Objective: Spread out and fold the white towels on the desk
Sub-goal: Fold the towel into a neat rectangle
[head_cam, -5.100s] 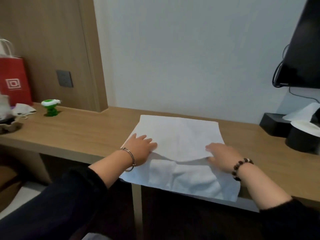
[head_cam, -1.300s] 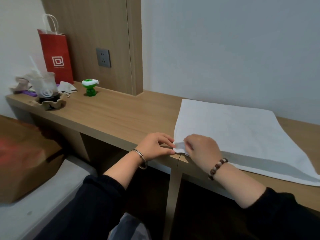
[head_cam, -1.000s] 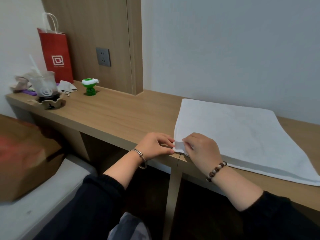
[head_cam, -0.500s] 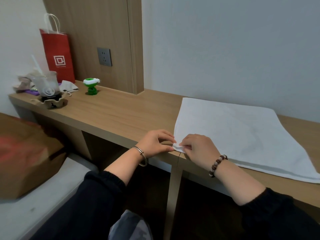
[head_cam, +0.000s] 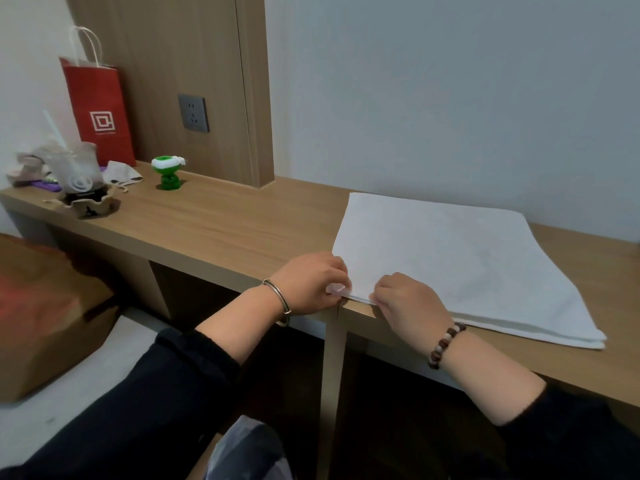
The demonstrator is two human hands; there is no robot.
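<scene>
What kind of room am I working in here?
Probably a hotel room, though I can't be sure: a long wooden desk along the wall, a wall socket in wood panelling, a red paper bag beside a plastic drink cup, and the white towel.

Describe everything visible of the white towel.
The white towel looks like soft cloth, folded into a flat stack, with layered edges showing along its near side. It lies on the wooden desk, its far edge near the wall. The left hand and right hand pinch its near-left corner at the desk's front edge.
</scene>
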